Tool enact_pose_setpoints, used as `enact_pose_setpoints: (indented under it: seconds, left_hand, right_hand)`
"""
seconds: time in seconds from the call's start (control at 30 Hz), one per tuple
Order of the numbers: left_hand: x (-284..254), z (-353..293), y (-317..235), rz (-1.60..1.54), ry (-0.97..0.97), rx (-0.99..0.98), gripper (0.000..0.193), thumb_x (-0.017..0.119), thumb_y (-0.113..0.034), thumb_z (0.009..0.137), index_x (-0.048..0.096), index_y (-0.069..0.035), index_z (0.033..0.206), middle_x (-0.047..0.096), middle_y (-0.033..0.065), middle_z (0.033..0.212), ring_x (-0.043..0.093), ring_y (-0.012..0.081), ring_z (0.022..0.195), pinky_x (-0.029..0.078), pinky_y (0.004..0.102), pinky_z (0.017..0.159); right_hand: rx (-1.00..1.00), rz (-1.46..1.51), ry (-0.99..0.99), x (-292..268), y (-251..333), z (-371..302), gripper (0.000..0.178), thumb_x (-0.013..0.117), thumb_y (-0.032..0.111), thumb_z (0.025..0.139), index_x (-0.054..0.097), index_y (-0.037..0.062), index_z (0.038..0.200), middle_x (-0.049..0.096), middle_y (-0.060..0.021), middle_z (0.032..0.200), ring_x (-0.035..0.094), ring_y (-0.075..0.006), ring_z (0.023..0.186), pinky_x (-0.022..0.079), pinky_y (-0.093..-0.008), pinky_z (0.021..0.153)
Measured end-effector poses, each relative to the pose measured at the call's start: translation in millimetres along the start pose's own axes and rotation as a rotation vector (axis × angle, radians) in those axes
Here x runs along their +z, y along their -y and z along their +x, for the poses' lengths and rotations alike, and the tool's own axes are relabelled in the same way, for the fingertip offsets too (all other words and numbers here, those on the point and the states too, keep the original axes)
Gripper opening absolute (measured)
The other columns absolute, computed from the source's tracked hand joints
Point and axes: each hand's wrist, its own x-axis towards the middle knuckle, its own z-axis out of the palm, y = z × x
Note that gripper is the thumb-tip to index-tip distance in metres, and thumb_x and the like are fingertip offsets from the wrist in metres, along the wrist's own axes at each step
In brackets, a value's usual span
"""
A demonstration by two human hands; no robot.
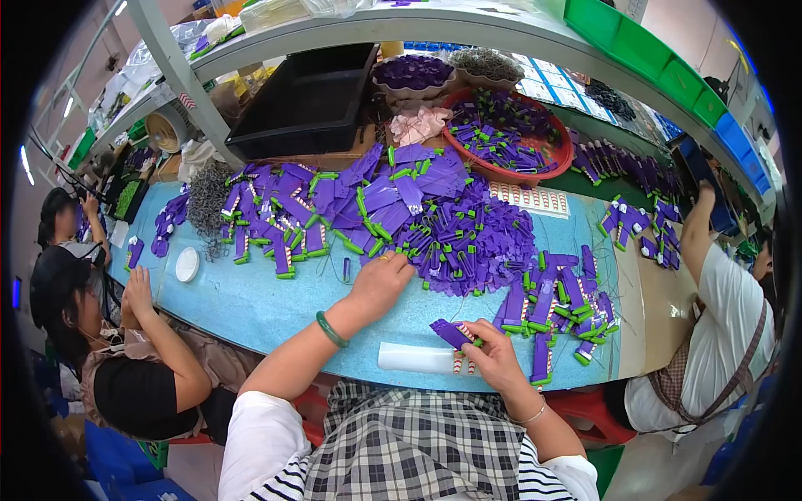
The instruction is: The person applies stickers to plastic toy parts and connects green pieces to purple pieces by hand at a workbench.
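Note:
My right hand (499,364) pinches a flat purple piece (451,334) with a green end and a red-and-white striped sticker, above the near edge of the table. Beside that hand, a white backing strip (409,357) carries a few striped stickers at its right end. My left hand (381,286) reaches to the near edge of a heap of small purple parts (476,238), fingers bent together; what they hold, if anything, is hidden. One small purple part (346,270) lies alone left of it. Stickered purple-and-green pieces (547,301) are piled to the right.
Behind the heap stand a red basket (564,159) of purple-and-green parts and a black tray (305,108). More purple pieces (280,213) and a tangle of grey wire (207,200) lie left. A shelf beam (334,35) crosses above. People sit at both sides.

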Motion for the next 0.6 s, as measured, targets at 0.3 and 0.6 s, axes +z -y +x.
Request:
enact_pose_setpoints:
  seconds: [0.3,0.6]
  left_hand:
    - [-5,-9,-16,-0.023,-0.059,-0.131,0.013,0.06,-0.003,0.068,0.055,-0.004,0.081,0.053,0.01,0.083,0.054,0.0269,0.081,0.048,0.0374,0.067]
    - [-57,-14,-72,-0.93,0.242,-0.278,0.023,0.063,0.0,0.075,0.052,-0.001,0.094,0.061,0.0126,0.093,0.063,0.0267,0.083,0.049,0.0329,0.071]
  right_hand:
    - [-0.002,-0.001,0.065,-1,6,3,0.033,0.055,-0.008,0.081,0.058,-0.0034,0.114,0.05,-0.0068,0.098,0.056,-0.0136,0.087,0.054,-0.026,0.077]
    - [-0.217,-0.019,0.132,5,21,13,0.032,0.057,-0.009,0.08,0.061,-0.0005,0.111,0.047,-0.0118,0.119,0.056,-0.0174,0.1,0.056,-0.0288,0.077]
